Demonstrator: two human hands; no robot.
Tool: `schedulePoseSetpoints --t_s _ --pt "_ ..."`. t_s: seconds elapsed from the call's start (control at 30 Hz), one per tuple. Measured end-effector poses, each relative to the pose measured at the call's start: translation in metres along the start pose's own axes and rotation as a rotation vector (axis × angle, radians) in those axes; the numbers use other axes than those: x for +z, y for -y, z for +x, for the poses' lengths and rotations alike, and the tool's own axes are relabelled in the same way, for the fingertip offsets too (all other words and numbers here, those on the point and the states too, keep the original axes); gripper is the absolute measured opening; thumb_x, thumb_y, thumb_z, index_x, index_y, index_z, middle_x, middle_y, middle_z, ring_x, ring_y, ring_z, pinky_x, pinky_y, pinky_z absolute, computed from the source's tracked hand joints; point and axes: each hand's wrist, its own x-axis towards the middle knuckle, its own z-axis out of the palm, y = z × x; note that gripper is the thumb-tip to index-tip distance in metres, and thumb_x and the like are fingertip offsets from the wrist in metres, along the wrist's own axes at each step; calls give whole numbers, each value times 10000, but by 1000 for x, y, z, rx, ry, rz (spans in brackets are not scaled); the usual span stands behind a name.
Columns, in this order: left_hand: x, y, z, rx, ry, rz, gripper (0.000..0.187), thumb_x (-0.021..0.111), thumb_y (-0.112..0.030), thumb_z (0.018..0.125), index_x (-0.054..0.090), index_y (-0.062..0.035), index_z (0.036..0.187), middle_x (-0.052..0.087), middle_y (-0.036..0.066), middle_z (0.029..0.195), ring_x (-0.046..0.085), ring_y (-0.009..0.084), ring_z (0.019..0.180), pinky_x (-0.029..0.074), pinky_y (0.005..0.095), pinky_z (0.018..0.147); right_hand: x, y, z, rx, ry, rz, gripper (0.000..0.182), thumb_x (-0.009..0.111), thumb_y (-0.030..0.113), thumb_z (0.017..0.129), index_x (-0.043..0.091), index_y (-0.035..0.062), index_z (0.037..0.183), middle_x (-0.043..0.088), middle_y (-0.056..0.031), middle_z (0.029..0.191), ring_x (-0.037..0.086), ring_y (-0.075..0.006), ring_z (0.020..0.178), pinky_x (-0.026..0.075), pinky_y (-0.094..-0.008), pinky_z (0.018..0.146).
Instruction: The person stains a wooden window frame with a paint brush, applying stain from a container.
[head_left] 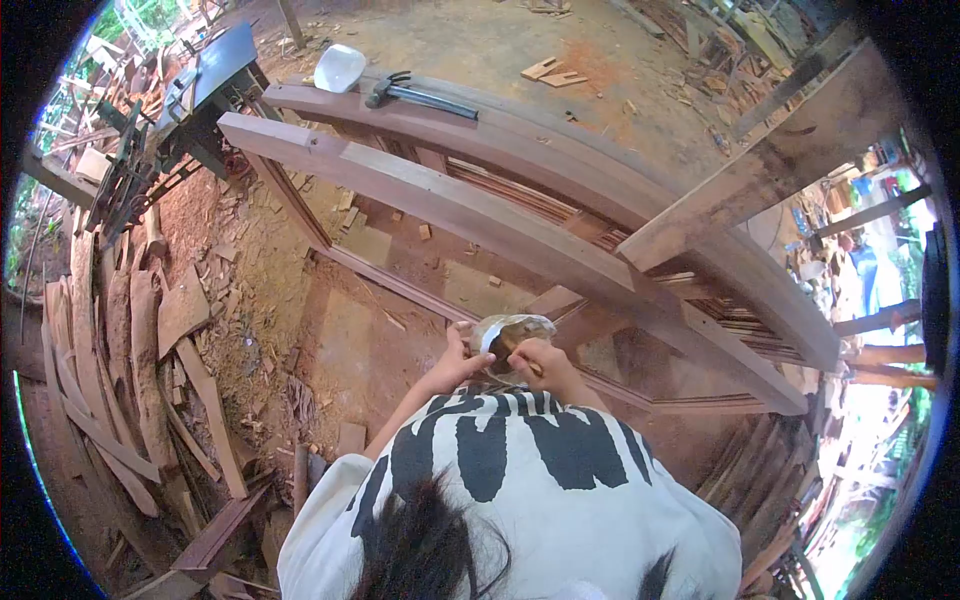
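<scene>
Close to my chest, my left hand [462, 355] is wrapped round the side of a pale, translucent plastic container [538, 325] with dark brown stuff inside. My right hand [540, 365] is closed at the container's near right side, gripping a short brown stick-like handle [533, 367] that points into it. The far end of this handle is lost in the dark contents, so its kind cannot be made out. Just beyond both hands runs the lower rail of a wooden frame [400, 287].
Two long wooden beams [430, 185] cross in front of me. A claw hammer [430, 98] and a white plastic container [340, 68] rest on the farther one. A wide plank [760, 160] slants in from the right. Scrap wood [145, 340] is piled left, near a metal-topped machine [215, 65].
</scene>
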Motion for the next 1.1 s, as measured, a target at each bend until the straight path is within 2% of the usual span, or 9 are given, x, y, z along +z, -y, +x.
schedulePoseSetpoints --t_s 0.13,0.2,0.3,0.63,0.7,0.83,0.93,1.0,1.1 --pt "-4 10 2 -16 -12 100 899 733 -239 794 71 -40 1369 440 240 1256 511 302 1108 499 379 832 1 -10 -3 10 31 -18 178 609 179 892 610 2 885 608 -145 804 619 -277 742 490 -346 652" --pt "-6 21 4 13 -15 81 915 744 -261 782 77 -42 1369 441 240 1262 519 295 1094 500 371 817 4 -12 -8 193 54 305 195 597 183 908 624 -10 906 628 -107 800 617 -176 736 491 -296 657" --pt "-3 20 2 6 -5 107 918 743 -261 785 71 -38 1368 433 244 1271 513 291 1111 496 375 838 2 -5 -7 183 83 303 220 580 193 926 637 -19 923 641 -83 806 597 -110 753 488 -264 670" --pt "10 27 3 45 -85 128 906 738 -274 793 74 -2 1346 423 241 1258 489 289 1148 453 369 929 -10 -8 -14 171 -23 359 244 567 223 939 652 -6 930 668 -66 852 616 -134 739 495 -265 673" --pt "7 43 7 92 -191 72 889 745 -276 786 99 4 1329 424 235 1254 486 282 1140 437 370 948 -29 -13 -20 214 -187 477 237 547 215 950 646 8 891 672 -78 867 625 -125 706 506 -267 635" --pt "-9 59 9 51 -315 -54 844 753 -253 775 153 -5 1314 439 212 1224 498 279 1109 467 377 890 -99 7 -23 43 -761 350 244 475 155 972 612 36 809 674 -81 861 634 -115 666 505 -266 542" --pt "-15 57 4 8 -386 -74 815 738 -254 788 163 -41 1325 446 201 1210 519 275 1072 510 387 799 -141 24 -18 189 -947 26 235 477 145 961 608 20 812 669 -125 810 649 -190 656 500 -303 559" --pt "-14 48 -1 -22 -401 -120 811 733 -262 791 162 -55 1329 448 197 1208 528 266 1056 520 394 766 -156 27 -5 215 -794 -603 211 498 143 944 601 0 829 638 -182 771 644 -301 681 491 -349 595" --pt "-26 58 1 -81 -404 -121 763 703 -194 819 141 -127 1330 387 188 1301 487 317 1140 526 493 774 -138 5 27 310 -630 -429 228 517 190 939 597 -1 844 592 -229 760 611 -381 717 468 -378 617"
